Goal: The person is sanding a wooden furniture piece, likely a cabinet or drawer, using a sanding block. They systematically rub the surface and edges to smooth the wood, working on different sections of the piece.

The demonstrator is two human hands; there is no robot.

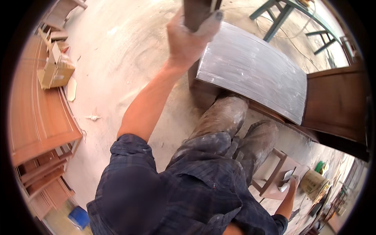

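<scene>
At the top of the view, my left hand [188,45] is closed round a dark brown wooden piece [196,15], which runs out of the picture. Low on the right, my right hand [293,182] is at a small wooden stool [272,166], its fingers on a small white and dark thing [284,186] too small to name. Between my arms and beyond my knees lies a dark wooden furniture piece; its flat panel [254,70] is coated in streaky greyish white. A dark brown upright board [337,103] joins its right end.
Reddish-brown wooden furniture [43,117] stands along the left, with an open cardboard box [58,72] on it. A green trestle [274,29] is at the far right. Beside the stool stands a bucket [314,185]. A blue object [79,217] lies at lower left.
</scene>
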